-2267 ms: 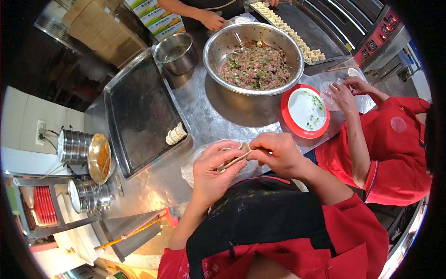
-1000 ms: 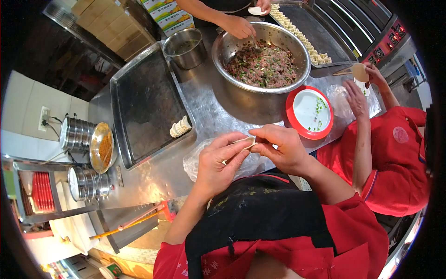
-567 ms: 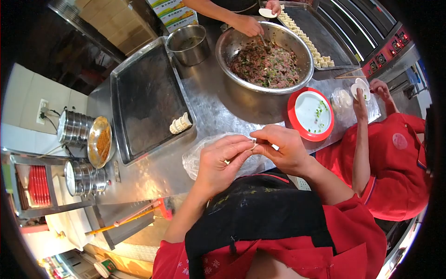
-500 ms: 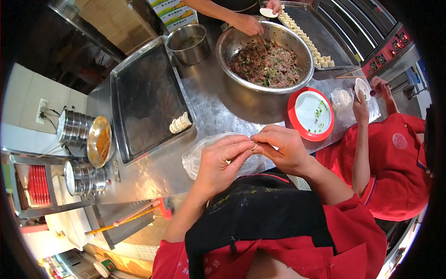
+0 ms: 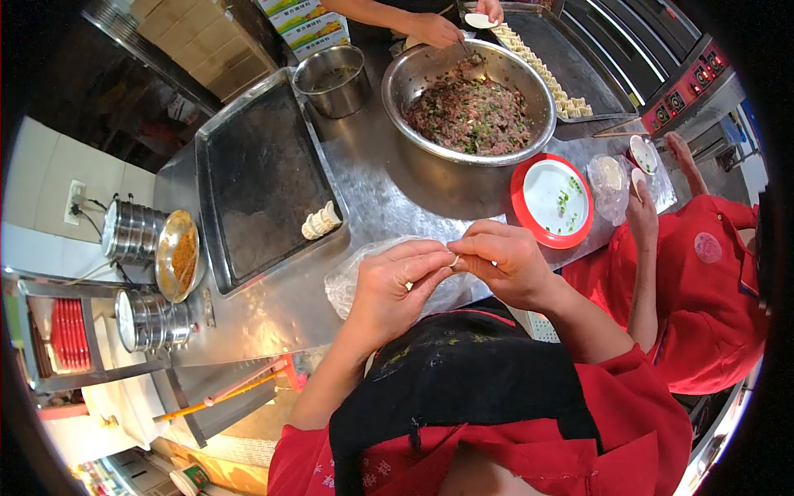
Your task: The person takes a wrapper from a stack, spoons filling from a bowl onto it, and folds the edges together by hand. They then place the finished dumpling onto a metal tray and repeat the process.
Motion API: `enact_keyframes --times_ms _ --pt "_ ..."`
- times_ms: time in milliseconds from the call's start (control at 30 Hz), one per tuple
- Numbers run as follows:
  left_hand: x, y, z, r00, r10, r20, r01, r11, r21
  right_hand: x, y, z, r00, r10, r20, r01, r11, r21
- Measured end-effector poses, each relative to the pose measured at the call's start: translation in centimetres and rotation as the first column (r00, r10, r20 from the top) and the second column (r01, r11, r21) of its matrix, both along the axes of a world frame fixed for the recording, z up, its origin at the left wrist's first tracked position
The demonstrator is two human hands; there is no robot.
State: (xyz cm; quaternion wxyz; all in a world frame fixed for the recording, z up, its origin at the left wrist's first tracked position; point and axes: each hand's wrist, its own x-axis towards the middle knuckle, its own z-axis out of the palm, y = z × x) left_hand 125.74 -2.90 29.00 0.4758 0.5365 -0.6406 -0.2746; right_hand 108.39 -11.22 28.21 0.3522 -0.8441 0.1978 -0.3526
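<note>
My left hand [image 5: 395,285] and my right hand [image 5: 506,260] meet at the fingertips over the near edge of the steel table, both pinching a small piece of pale dough [image 5: 454,259] that the fingers mostly cover. Under them lies a clear plastic bag [image 5: 341,285]. Left of my hands, a few pleated dumplings [image 5: 321,221] stand in the near right corner of a dark tray [image 5: 263,178]. Beyond my hands is a large steel bowl [image 5: 405,132] of minced meat with greens. A red-rimmed white plate [image 5: 556,197] with green bits is just past my right hand.
A steel pot [image 5: 333,83] stands between tray and bowl. Across the table a person's hand [image 5: 436,31] reaches to the bowl, beside a tray of dumplings [image 5: 542,70]. At right, a co-worker in red [image 5: 703,289] holds a wrapper near a small bowl [image 5: 643,155].
The far person's hand has moved up and left from the meat. The co-worker's small white bowl is now on the table, and that person's hand holds a round wrapper. My hands have barely moved.
</note>
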Motion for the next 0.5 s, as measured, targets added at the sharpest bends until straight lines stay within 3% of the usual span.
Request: enact_keyframes --times_ms 100,167,500 --pt "0.05 0.02 0.26 1.000 -0.012 0.008 0.012 1.000 0.012 -0.27 0.07 0.05 1.000 -0.005 -0.012 0.005 1.000 0.019" --pt "0.22 0.11 0.45 0.996 0.093 -0.001 -0.093 0.996 -0.002 -0.41 0.16 0.61 0.998 -0.019 -0.053 0.026 0.991 0.128" --pt "0.10 -0.13 -0.10 0.998 -0.002 0.060 0.005 0.999 -0.053 -0.02 -0.05 0.51 0.999 0.011 -0.050 -0.009 0.999 0.045"
